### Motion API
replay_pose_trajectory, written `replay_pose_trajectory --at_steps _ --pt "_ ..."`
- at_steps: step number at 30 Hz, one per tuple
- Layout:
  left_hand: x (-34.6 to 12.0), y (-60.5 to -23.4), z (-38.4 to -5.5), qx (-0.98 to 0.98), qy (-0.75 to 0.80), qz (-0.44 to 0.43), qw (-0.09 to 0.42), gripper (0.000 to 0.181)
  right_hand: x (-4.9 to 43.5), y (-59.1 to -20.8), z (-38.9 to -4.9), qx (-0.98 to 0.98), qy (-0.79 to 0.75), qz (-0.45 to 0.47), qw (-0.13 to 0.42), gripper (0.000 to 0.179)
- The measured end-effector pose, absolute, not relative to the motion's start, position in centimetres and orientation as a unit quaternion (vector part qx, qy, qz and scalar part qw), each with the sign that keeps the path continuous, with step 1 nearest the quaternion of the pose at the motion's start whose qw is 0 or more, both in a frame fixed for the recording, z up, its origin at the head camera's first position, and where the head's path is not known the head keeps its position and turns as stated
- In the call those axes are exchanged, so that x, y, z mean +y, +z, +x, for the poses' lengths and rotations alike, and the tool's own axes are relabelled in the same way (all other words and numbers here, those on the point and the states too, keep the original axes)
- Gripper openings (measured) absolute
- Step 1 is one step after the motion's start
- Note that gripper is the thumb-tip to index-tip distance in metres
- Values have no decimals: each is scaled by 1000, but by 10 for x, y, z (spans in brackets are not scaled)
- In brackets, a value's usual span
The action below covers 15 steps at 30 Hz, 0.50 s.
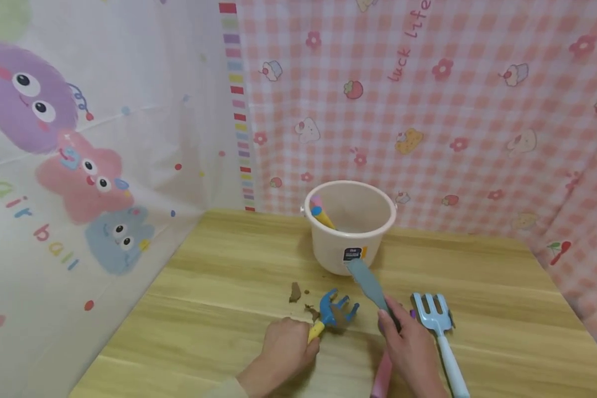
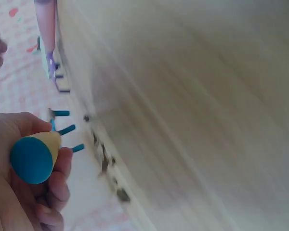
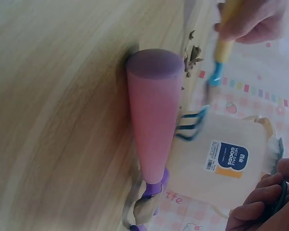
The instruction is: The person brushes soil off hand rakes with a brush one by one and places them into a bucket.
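My left hand (image 1: 286, 348) grips the yellow handle of a small hand rake (image 1: 327, 312) with blue tines. The rake is held above the table, brown dirt on its head. In the left wrist view the blue end of its handle (image 2: 32, 160) faces the camera. My right hand (image 1: 414, 351) holds a grey-green brush (image 1: 368, 283), and pale bristles (image 3: 273, 155) show in the right wrist view. Below that hand lies a pink-handled tool (image 3: 154, 115) with a purple head, partly hidden from the head view. Brown dirt crumbs (image 1: 295, 292) lie left of the rake.
A pale pink bucket (image 1: 323, 249) stands behind both hands, with a yellow handle (image 1: 324, 219) and a pink one inside. To the right a light blue hand fork (image 1: 443, 337) lies on the wooden table (image 1: 189, 309). Printed cloths (image 1: 428, 110) hang at the back and sides.
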<state>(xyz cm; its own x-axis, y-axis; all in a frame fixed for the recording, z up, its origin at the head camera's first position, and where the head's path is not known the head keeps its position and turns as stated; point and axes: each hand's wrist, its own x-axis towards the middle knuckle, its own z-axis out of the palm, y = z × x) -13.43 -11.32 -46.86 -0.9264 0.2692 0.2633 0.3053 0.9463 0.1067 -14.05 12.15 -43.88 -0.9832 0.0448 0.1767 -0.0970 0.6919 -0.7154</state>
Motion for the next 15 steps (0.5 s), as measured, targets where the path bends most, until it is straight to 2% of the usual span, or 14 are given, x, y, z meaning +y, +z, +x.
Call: replay_pose_trajectory --at_steps 3,8,12,15 --pt "-128 -465 -136 -970 -75 -157 170 40 124 -438 -142 -919 387 14 67 46" --pt "-149 -465 -132 -962 -53 -154 220 34 124 -439 -144 -928 372 17 29 48" --pt "-157 -464 -135 -955 -46 -155 247 32 116 -441 -145 -934 341 76 75 42" --pt "-156 -465 -137 -949 -45 -166 263 29 106 -442 -144 -931 312 133 136 36"
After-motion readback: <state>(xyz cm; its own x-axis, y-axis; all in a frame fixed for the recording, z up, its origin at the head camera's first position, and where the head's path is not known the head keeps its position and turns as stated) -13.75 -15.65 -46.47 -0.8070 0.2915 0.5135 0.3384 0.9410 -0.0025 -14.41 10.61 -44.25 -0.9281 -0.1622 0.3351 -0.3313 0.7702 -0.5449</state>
